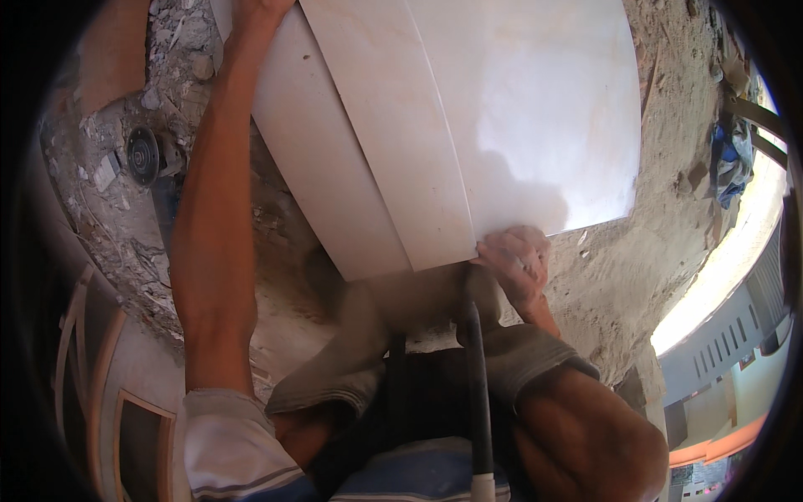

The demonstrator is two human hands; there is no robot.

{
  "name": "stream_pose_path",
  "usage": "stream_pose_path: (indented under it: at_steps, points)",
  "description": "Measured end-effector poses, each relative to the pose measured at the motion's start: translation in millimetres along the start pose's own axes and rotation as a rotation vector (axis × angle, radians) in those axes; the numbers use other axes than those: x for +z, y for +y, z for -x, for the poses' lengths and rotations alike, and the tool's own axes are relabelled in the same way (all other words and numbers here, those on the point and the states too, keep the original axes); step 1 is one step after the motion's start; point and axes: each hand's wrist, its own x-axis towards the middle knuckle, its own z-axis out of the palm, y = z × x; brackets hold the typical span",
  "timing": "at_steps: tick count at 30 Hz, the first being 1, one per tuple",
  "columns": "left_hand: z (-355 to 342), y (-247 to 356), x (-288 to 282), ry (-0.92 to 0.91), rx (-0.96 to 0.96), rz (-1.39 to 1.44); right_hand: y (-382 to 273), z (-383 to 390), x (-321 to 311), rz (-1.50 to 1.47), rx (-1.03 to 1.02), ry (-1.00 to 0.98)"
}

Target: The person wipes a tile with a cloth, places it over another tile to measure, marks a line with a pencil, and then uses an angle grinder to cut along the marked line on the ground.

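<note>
Overlapping pale, smooth panels (544,100) fill the upper middle, with narrower strips (385,159) along their left. My left hand (261,8) reaches to their top left edge; its fingers are mostly cut off or hidden at the frame's top. My right hand (510,259) grips the lower edge of the panels near the middle, its fingers curled. A dark tube (477,376) runs down between my bent legs, below the panels.
Rough, dusty ground with rubble (109,192) surrounds the panels. A tool with a round metal disc (144,155) lies at left, below a brown board (109,50). Blue crumpled material (729,163) lies at right. Wooden frames (142,435) show at lower left.
</note>
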Motion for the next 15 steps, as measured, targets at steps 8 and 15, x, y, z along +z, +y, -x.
stream_pose_path:
  at_steps: [8, 15]
  points:
    - [2.1, -0.4, 3.8, -0.034, -0.017, 0.010, 7.5, 7.4, 3.3, -0.016, -0.002, 0.024]
    - [2.8, -18.3, 9.6, -0.014, -0.054, -0.025, 6.9, 4.8, 0.9, -0.009, -0.006, 0.002]
